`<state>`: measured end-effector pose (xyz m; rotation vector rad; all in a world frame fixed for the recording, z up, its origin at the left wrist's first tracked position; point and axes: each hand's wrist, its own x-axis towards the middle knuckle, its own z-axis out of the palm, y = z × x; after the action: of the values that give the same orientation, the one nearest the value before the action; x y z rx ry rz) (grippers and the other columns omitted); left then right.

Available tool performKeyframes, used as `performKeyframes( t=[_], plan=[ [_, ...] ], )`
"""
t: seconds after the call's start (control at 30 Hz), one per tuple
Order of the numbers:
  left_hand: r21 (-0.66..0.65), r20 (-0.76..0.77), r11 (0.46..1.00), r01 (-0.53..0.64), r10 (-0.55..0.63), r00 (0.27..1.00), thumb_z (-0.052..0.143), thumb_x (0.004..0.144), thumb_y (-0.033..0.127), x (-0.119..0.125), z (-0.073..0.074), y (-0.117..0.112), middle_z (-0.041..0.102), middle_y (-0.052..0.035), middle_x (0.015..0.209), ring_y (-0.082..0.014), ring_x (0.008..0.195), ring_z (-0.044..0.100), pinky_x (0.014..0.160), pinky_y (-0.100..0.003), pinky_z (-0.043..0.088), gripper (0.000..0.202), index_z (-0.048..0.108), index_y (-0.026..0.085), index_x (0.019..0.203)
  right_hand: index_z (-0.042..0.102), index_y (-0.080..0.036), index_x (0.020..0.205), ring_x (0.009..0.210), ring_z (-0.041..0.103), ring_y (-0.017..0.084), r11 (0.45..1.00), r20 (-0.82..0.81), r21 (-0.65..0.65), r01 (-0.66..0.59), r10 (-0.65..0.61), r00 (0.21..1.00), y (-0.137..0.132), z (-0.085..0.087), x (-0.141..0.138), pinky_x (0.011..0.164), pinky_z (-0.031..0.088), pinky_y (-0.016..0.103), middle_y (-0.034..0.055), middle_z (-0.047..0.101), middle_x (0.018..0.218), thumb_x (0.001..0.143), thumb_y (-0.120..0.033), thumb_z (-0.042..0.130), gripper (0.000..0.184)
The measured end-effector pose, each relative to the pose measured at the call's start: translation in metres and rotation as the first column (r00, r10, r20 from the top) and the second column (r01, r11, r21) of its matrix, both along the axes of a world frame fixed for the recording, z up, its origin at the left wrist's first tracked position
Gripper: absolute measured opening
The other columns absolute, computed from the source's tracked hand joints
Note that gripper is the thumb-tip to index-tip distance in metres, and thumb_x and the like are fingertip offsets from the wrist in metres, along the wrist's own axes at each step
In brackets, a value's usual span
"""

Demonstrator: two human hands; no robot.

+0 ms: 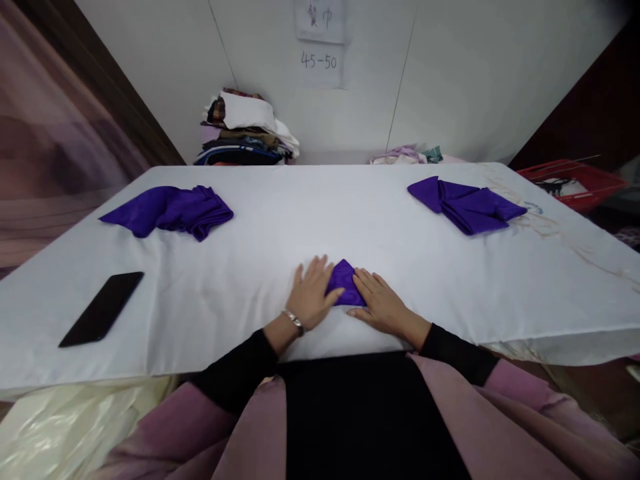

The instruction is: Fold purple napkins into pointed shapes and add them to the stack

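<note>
A small purple cloth (pixel 344 280), folded with a pointed top, lies on the white-covered table close to its front edge. Over its left side rests my left hand (pixel 311 292), fingers stretched out and the thumb across the cloth. My right hand (pixel 379 300) lies flat along the opposite side, its fingertips on the cloth's edge. Part of the cloth is hidden under both hands. At the back left sits a crumpled bunch of purple cloth (pixel 175 210). Another purple cloth, loosely folded (pixel 467 203), lies at the back right.
A dark phone-like slab (pixel 103 309) lies on the table's left side. Beyond the white tablecloth (pixel 310 200), a pile of folded fabrics (pixel 245 130) stands against the wall. A red basket (pixel 575 183) is off the right edge. Handwritten papers (pixel 320 63) hang on the wall.
</note>
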<state>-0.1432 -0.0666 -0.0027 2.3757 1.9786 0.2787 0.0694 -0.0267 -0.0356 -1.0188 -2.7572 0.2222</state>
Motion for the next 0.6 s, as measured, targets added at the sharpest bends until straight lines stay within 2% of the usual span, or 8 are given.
performKeyframes(
  t=[0.03, 0.1, 0.23, 0.37, 0.47, 0.6],
  plan=[
    [-0.001, 0.004, 0.997, 0.076, -0.076, 0.997, 0.028, 0.089, 0.056, 0.012, -0.002, 0.004, 0.024, -0.0101, 0.152, -0.0256, 0.141, 0.016, 0.113, -0.051, 0.013, 0.067, 0.029, 0.016, 0.142, 0.025, -0.007, 0.144, 0.139, 0.019, 0.029, 1.000, -0.003, 0.001, 0.002, -0.002, 1.000, 0.000, -0.001, 0.000, 0.111, 0.022, 0.049, 0.0198, 0.024, 0.149, 0.084, -0.069, 0.030, 0.087],
    [-0.050, 0.003, 0.987, 0.149, -0.149, 0.989, 0.028, 0.086, 0.064, 0.028, -0.008, 0.012, 0.024, -0.0113, 0.152, -0.0264, 0.141, 0.016, 0.114, -0.051, 0.011, 0.076, 0.028, 0.014, 0.143, 0.027, -0.006, 0.143, 0.139, 0.020, 0.030, 1.000, 0.001, -0.007, 0.007, -0.007, 1.000, 0.000, -0.002, 0.000, 0.111, 0.023, 0.048, 0.0202, 0.024, 0.149, 0.084, -0.069, 0.031, 0.087],
    [-0.121, -0.008, 0.980, 0.156, -0.158, 0.987, 0.028, 0.082, 0.070, 0.034, -0.022, 0.021, 0.022, -0.0121, 0.152, -0.0280, 0.141, 0.013, 0.113, -0.049, 0.014, 0.085, 0.026, 0.012, 0.144, 0.026, -0.008, 0.144, 0.139, 0.020, 0.029, 0.999, 0.020, -0.049, 0.011, -0.010, 1.000, 0.001, 0.002, 0.002, 0.112, 0.022, 0.047, 0.0185, 0.023, 0.150, 0.084, -0.068, 0.033, 0.085],
    [-0.102, -0.018, 0.981, 0.166, -0.168, 0.986, 0.031, 0.084, 0.064, 0.029, -0.026, 0.021, 0.022, -0.0127, 0.152, -0.0283, 0.141, 0.012, 0.113, -0.049, 0.013, 0.079, 0.025, 0.012, 0.144, 0.022, -0.010, 0.146, 0.140, 0.017, 0.029, 0.993, 0.043, -0.111, 0.037, -0.032, 0.999, 0.001, 0.020, -0.001, 0.111, 0.020, 0.049, 0.0182, 0.022, 0.151, 0.085, -0.067, 0.031, 0.084],
    [-0.099, -0.035, 0.976, 0.192, -0.196, 0.980, 0.036, 0.085, 0.056, 0.028, -0.027, 0.020, 0.021, -0.0130, 0.153, -0.0296, 0.141, 0.011, 0.112, -0.050, 0.013, 0.074, 0.023, 0.013, 0.144, 0.013, -0.011, 0.147, 0.141, 0.007, 0.028, 0.997, -0.008, -0.075, 0.010, -0.011, 1.000, -0.001, 0.035, -0.017, 0.113, 0.015, 0.050, 0.0168, 0.015, 0.153, 0.085, -0.066, 0.034, 0.086],
    [-0.103, -0.093, 0.964, 0.247, -0.257, 0.962, 0.042, 0.084, 0.044, 0.028, -0.028, 0.019, 0.021, -0.0142, 0.152, -0.0324, 0.141, 0.010, 0.111, -0.055, 0.009, 0.068, 0.026, 0.015, 0.144, 0.002, -0.011, 0.148, 0.142, 0.001, 0.027, 0.992, -0.081, -0.088, -0.091, 0.084, 0.993, -0.004, 0.038, -0.042, 0.113, 0.017, 0.047, 0.0164, 0.007, 0.154, 0.086, -0.063, 0.036, 0.088]
  ],
)
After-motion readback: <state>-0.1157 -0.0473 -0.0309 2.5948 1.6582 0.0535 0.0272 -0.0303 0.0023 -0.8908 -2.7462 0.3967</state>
